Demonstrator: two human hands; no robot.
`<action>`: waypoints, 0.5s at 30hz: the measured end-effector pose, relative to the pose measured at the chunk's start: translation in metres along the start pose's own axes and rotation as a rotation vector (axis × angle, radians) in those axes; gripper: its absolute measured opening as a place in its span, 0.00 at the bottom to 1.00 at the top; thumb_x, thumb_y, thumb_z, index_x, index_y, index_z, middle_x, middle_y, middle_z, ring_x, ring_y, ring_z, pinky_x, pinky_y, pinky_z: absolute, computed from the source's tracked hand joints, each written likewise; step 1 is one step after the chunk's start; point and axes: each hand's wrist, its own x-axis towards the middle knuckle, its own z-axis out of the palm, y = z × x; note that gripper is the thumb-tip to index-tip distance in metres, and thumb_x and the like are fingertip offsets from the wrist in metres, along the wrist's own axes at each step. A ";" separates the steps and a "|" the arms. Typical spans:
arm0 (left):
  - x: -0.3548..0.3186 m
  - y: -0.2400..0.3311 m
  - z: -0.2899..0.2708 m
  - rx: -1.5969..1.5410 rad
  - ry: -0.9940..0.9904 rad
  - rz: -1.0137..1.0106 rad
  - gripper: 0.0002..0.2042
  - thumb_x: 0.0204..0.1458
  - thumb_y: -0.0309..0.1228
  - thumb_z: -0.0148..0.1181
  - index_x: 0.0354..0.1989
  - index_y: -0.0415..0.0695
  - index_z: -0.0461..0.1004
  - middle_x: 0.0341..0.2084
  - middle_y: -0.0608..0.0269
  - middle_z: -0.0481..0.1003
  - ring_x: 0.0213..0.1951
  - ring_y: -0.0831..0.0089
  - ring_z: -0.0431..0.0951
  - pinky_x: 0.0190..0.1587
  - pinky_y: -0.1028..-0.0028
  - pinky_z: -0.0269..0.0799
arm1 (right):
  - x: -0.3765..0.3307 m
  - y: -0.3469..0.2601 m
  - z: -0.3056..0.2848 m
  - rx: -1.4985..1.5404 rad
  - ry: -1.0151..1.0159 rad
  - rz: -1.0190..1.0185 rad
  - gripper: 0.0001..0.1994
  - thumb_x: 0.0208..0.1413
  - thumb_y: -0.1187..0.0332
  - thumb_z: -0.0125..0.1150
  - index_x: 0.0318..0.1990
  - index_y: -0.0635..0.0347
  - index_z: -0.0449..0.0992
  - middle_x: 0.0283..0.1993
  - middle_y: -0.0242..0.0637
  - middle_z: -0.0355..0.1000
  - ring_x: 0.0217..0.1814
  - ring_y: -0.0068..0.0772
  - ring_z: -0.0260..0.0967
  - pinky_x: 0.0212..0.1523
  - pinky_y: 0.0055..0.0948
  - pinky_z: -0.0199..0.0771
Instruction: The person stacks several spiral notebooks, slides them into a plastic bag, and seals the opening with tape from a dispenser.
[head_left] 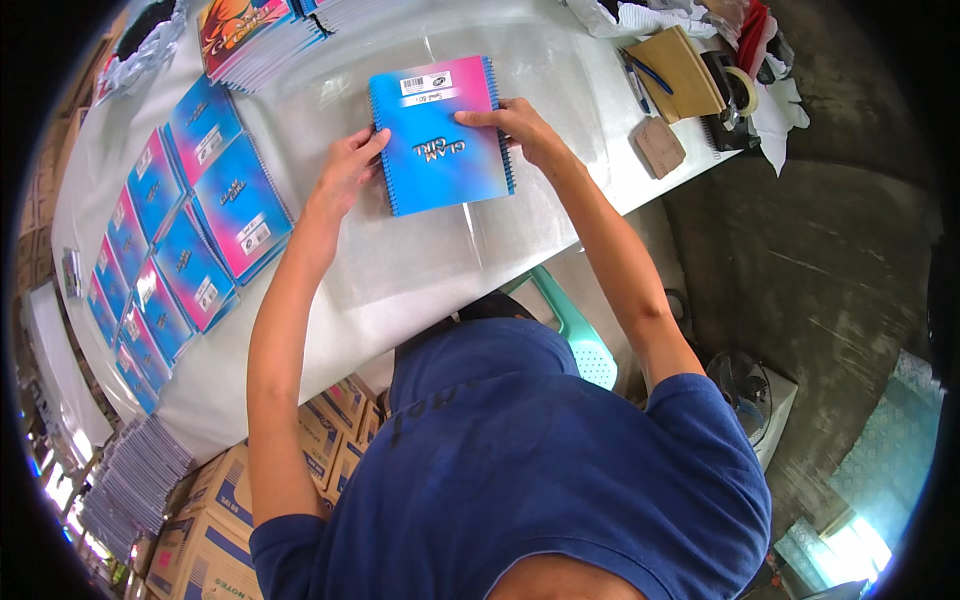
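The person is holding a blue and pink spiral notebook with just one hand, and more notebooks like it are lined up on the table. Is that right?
Not quite. In the head view both hands hold the blue and pink spiral notebook: the left hand and the right hand. More such notebooks are lined up on the table.

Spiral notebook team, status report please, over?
Left hand and right hand grip the blue-pink spiral notebook by its edges. It lies flat on clear plastic sheet. Nothing obstructing.

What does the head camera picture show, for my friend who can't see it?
Two hands, left hand and right hand, hold a blue-and-pink spiral notebook on a white table. More matching notebooks lie in rows to the left.
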 end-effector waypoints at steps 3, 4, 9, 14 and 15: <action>0.006 -0.007 0.007 0.226 0.121 0.156 0.21 0.52 0.38 0.63 0.49 0.34 0.74 0.38 0.59 0.78 0.37 0.76 0.76 0.39 0.78 0.71 | 0.001 0.000 0.000 -0.019 0.011 0.015 0.36 0.31 0.50 0.76 0.42 0.76 0.74 0.34 0.51 0.75 0.40 0.44 0.74 0.44 0.36 0.69; 0.012 -0.014 0.005 0.261 0.129 0.202 0.20 0.52 0.38 0.63 0.47 0.34 0.75 0.36 0.59 0.79 0.36 0.77 0.76 0.39 0.78 0.71 | 0.002 -0.001 -0.001 -0.019 -0.003 0.016 0.36 0.32 0.49 0.76 0.41 0.76 0.74 0.33 0.51 0.74 0.40 0.44 0.74 0.43 0.36 0.69; 0.016 -0.024 0.006 0.352 0.217 0.244 0.17 0.52 0.35 0.61 0.46 0.37 0.76 0.32 0.59 0.80 0.32 0.77 0.77 0.38 0.75 0.70 | -0.005 0.009 -0.007 -0.581 0.338 -0.194 0.40 0.41 0.39 0.67 0.44 0.76 0.74 0.46 0.60 0.70 0.48 0.50 0.71 0.49 0.39 0.70; 0.010 -0.025 0.005 0.365 0.228 0.262 0.19 0.53 0.38 0.61 0.50 0.39 0.75 0.36 0.56 0.80 0.36 0.76 0.77 0.41 0.74 0.70 | -0.041 0.077 -0.055 -0.964 0.954 -0.059 0.35 0.41 0.48 0.70 0.42 0.79 0.72 0.53 0.59 0.62 0.59 0.56 0.55 0.48 0.55 0.62; 0.008 -0.025 0.008 0.381 0.248 0.274 0.20 0.53 0.39 0.60 0.51 0.39 0.74 0.38 0.55 0.80 0.38 0.76 0.77 0.43 0.74 0.70 | -0.046 0.084 -0.059 -0.838 0.980 -0.026 0.33 0.41 0.49 0.70 0.39 0.78 0.73 0.54 0.59 0.60 0.60 0.56 0.52 0.50 0.58 0.58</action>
